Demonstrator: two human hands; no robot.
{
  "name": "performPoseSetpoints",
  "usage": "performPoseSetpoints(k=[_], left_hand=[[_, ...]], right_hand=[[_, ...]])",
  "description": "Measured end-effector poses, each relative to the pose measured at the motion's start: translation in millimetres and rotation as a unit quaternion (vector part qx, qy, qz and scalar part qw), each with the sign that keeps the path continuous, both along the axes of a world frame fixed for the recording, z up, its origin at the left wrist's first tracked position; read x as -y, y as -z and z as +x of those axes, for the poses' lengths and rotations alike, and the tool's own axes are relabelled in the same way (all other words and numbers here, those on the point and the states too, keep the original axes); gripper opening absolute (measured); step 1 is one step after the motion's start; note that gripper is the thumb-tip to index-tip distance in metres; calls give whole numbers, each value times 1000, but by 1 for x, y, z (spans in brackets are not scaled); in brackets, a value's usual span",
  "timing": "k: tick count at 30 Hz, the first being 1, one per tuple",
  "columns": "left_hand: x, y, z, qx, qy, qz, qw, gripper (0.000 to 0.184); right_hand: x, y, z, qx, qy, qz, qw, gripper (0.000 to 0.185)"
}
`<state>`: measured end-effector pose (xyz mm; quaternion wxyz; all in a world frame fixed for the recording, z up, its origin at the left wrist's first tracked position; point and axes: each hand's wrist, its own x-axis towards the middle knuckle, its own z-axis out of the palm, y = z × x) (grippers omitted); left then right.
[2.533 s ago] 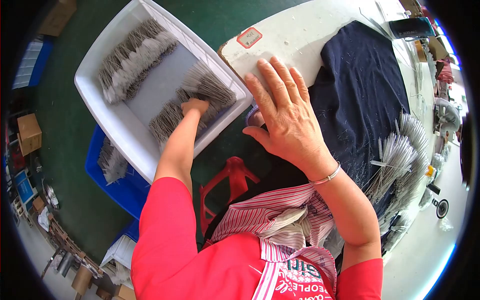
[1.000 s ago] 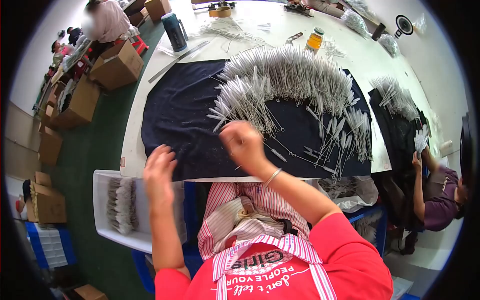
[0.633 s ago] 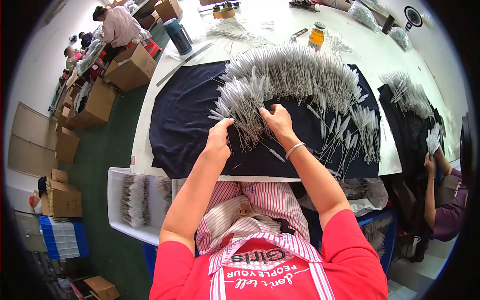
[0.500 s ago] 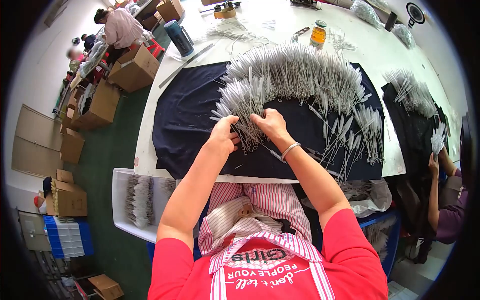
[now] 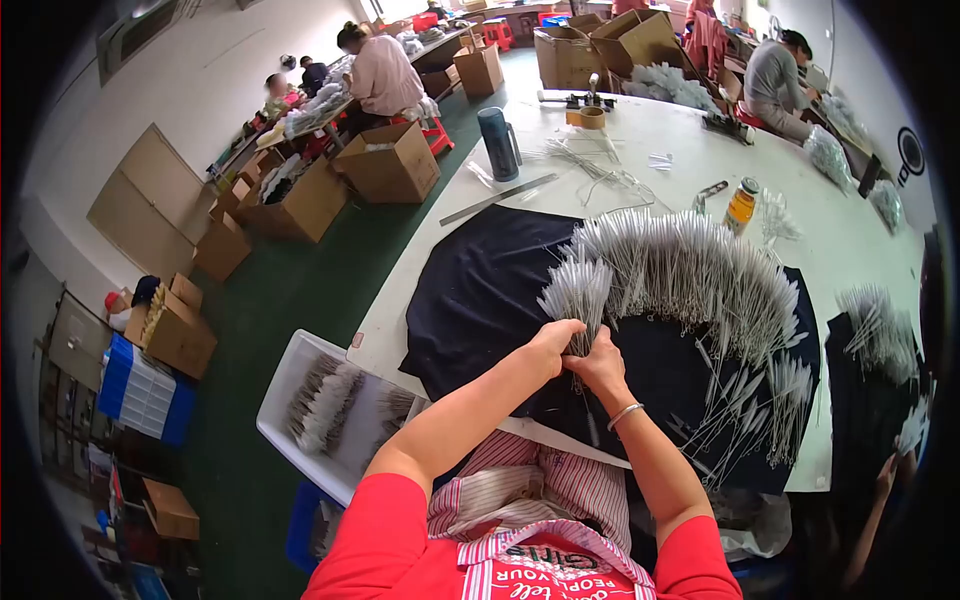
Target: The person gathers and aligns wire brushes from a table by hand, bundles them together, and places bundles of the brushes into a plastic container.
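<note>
The brush bundle (image 5: 578, 290) is over the middle of the dark cloth (image 5: 480, 280), handles in both hands; the left hand (image 5: 553, 345) has its fingers closed on one side, the right hand (image 5: 600, 365) grips from the other; half a second ago these brushes lay splayed on the cloth, whereas now they are drawn into a tighter bunch; the curved brush pile (image 5: 690, 265) still spans the cloth's far side; beyond the cloth stand a flask (image 5: 498, 145) and a jar (image 5: 740, 207); left of the cloth, lower down, is the white bin (image 5: 283, 405).
</note>
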<state>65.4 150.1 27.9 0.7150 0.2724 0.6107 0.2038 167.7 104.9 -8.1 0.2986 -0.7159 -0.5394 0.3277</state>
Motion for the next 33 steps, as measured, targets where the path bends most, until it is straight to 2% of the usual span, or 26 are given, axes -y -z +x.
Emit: performPoseSetpoints(k=[1,2,3,5,6,7,9,11,13,15,17,19,20,21,23,24,25,27,28,29,30,31,32,33], left_hand=[[2,-1,-1,-2,0,24,1000,32],[1,2,-4,12,-3,15,1000,35],[0,3,-7,14,-8,17,1000,35],[4,1,-10,-18,-13,16,1000,41],[10,5,-10,0,-28,89,996,49],[12,3,-8,11,-31,103,994,48],[9,4,-10,87,33,25,995,43],[1,16,-4,133,19,-16,991,31],[1,14,4,175,-30,0,984,27],[0,16,5,179,-43,-1,983,27],[-1,18,8,198,-60,-12,978,24],[2,9,7,174,-64,-20,983,18],[-1,19,7,194,-74,-10,978,14],[-1,23,9,196,-75,-14,978,14],[2,25,13,202,-72,-6,977,12],[4,32,13,239,-69,8,969,19],[9,28,15,239,-67,5,969,19],[19,19,22,209,-88,86,970,31],[17,33,26,229,-64,127,963,36],[16,37,27,230,-65,128,963,36],[15,41,28,282,-73,106,951,36],[16,41,29,332,-81,83,936,36],[18,41,33,324,-61,94,939,44],[21,42,36,325,-66,93,939,44]], right_hand=[[-2,3,1,-42,-2,7,999,70],[-2,1,4,-79,3,22,997,62],[-6,4,6,-77,-1,23,997,62],[-8,7,11,-205,-1,106,973,51],[-11,11,14,-251,5,82,965,47],[-8,-3,15,-351,-30,68,933,43],[-5,-6,16,-432,-34,38,900,38],[2,-29,12,-389,-16,-15,921,44],[2,-18,9,-364,-39,23,930,49],[-5,0,16,-258,-84,65,960,54],[3,-18,21,-215,-85,86,969,57],[12,-41,28,-178,-119,-59,975,62],[10,-37,33,-34,-145,21,989,62],[13,-40,39,135,-141,110,975,50],[18,-72,41,241,-99,128,957,52],[17,-75,41,284,-65,168,942,47],[15,-83,41,277,-62,215,935,37],[7,-84,35,235,-52,321,916,30],[5,-85,33,236,-53,322,915,30],[4,-85,31,229,-122,335,906,24],[3,-85,28,220,-191,344,892,18],[1,-83,27,220,-194,344,892,18],[-2,-80,27,282,-195,360,867,15],[-5,-77,26,342,-196,374,840,16]])
